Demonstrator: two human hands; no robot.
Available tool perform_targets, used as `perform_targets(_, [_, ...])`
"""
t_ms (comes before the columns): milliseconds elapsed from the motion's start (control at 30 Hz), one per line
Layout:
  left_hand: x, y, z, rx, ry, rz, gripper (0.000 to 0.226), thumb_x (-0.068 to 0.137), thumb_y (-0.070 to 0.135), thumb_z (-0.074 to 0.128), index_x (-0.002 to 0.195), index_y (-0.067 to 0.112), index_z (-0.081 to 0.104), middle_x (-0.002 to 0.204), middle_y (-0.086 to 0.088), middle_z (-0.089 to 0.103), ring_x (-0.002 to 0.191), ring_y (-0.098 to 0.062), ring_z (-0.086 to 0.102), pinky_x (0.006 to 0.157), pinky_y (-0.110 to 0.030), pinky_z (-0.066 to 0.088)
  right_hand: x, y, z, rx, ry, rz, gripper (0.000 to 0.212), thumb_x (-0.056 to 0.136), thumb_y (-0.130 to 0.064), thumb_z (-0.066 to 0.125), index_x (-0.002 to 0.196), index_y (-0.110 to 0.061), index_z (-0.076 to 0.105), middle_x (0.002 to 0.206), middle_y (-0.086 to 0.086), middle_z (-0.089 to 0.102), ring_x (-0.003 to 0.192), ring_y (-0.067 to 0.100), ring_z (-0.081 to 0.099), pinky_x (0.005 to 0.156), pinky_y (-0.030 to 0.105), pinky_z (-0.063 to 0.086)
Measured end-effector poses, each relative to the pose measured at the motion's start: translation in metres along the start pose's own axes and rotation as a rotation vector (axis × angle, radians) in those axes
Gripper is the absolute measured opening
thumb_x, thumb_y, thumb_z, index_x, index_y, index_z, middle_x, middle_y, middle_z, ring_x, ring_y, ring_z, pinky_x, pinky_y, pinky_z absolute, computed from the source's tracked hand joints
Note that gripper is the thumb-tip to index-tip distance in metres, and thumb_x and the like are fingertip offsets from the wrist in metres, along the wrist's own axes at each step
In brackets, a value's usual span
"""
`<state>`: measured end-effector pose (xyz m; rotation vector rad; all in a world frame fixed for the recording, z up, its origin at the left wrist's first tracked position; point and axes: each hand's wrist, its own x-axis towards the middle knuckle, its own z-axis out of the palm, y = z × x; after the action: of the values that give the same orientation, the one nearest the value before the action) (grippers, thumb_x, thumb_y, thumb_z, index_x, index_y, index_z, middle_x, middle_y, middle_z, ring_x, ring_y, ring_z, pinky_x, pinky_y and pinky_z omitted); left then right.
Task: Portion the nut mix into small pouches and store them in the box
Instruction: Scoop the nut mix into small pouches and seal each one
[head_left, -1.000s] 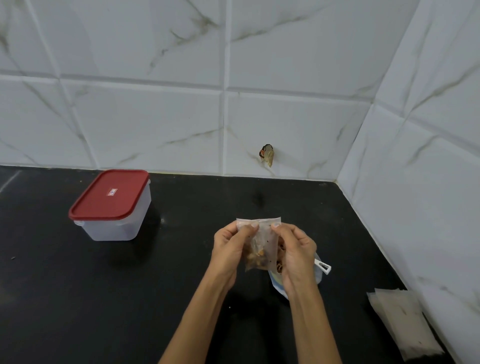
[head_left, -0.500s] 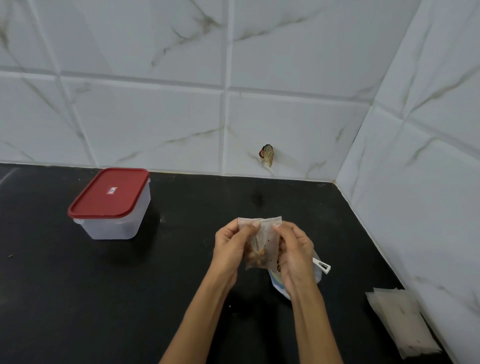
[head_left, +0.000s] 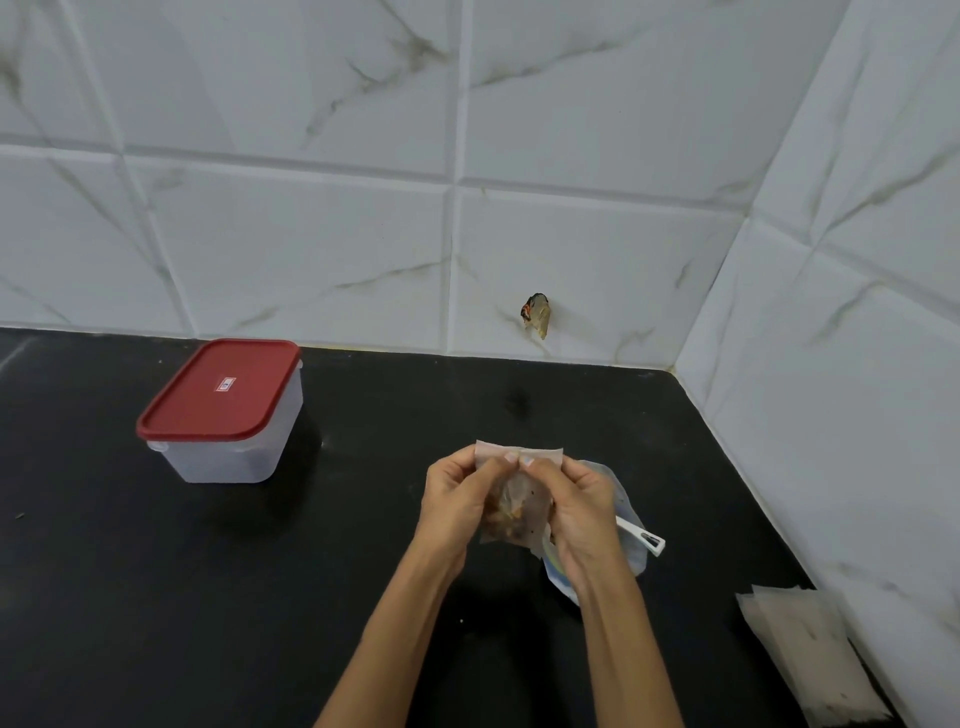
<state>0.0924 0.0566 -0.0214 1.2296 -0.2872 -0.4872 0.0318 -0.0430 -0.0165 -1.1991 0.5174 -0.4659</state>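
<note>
Both hands are up over the black surface, a little in from its right edge, working on one small pouch. The left hand and the right hand each pinch the pouch's top strip between thumb and fingertips, the fingertips meeting at the middle of the strip. Brown nut mix sits in the lower half of the pouch, so it looks filled and in the middle of being sealed shut.

Just behind the right hand lies the larger bag, flat on the surface, with a white scoop handle poking out toward the right edge. A stack of unused pouches waits at the near right corner against the wall.

The box stands well apart toward the back left, its red lid on. Through its cloudy walls I cannot tell whether any pouches are inside. By my reckoning the job is early: this pouch has yet to go in, and the stack remains.
</note>
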Motion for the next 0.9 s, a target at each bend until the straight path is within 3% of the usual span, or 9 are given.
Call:
perform_targets(367, [0.002, 0.001, -0.037, 0.145, 0.110, 0.067, 0.015, 0.090, 0.006, 0.060, 0.085, 0.000, 0.073, 0.077, -0.010, 0.073, 0.070, -0.015, 0.069, 0.059, -0.022, 0.053, 0.003, 0.010, 0.024, -0.180, -0.006, -0.098, 0.015, 0.079, -0.005, 0.071, 0.068, -0.014, 0.074, 0.074, 0.009, 0.073, 0.075, 0.017, 0.069, 0.075, 0.037, 0.056])
perform_targets(533, [0.008, 0.012, -0.062, 0.139, 0.127, 0.063, 0.014, 0.090, 0.007, 0.060, 0.085, 0.005, 0.073, 0.082, -0.010, 0.073, 0.076, -0.016, 0.070, 0.063, -0.024, 0.056, 0.011, 0.015, 0.043, -0.182, -0.010, -0.132, 0.010, 0.079, -0.003, 0.071, 0.071, -0.007, 0.073, 0.069, 0.006, 0.072, 0.069, 0.010, 0.067, 0.064, 0.018, 0.053])
perform_targets(633, [0.014, 0.018, -0.079, 0.137, 0.146, 0.040, 0.012, 0.089, 0.009, 0.062, 0.085, 0.008, 0.074, 0.085, -0.008, 0.073, 0.082, -0.017, 0.070, 0.066, -0.027, 0.056, 0.017, 0.019, 0.058, -0.194, -0.003, -0.133, 0.011, 0.080, -0.003, 0.070, 0.069, -0.007, 0.072, 0.067, 0.003, 0.070, 0.065, 0.004, 0.066, 0.061, 0.014, 0.052])
perform_targets(800, [0.028, 0.025, -0.107, 0.103, 0.191, -0.020, 0.012, 0.087, 0.009, 0.064, 0.080, 0.009, 0.074, 0.084, -0.007, 0.074, 0.084, -0.019, 0.071, 0.075, -0.037, 0.058, 0.032, 0.033, 0.081, -0.149, 0.031, -0.055, 0.009, 0.078, -0.003, 0.071, 0.070, -0.006, 0.072, 0.067, 0.004, 0.071, 0.065, 0.009, 0.067, 0.059, 0.015, 0.051])
perform_targets(900, [0.040, 0.023, -0.124, 0.079, 0.233, -0.068, 0.013, 0.087, 0.008, 0.065, 0.078, 0.008, 0.075, 0.084, -0.010, 0.074, 0.084, -0.024, 0.071, 0.075, -0.040, 0.057, 0.043, 0.043, 0.096, -0.118, 0.059, 0.025, 0.006, 0.078, -0.004, 0.071, 0.072, -0.003, 0.073, 0.072, 0.008, 0.072, 0.070, 0.015, 0.069, 0.066, 0.025, 0.054])
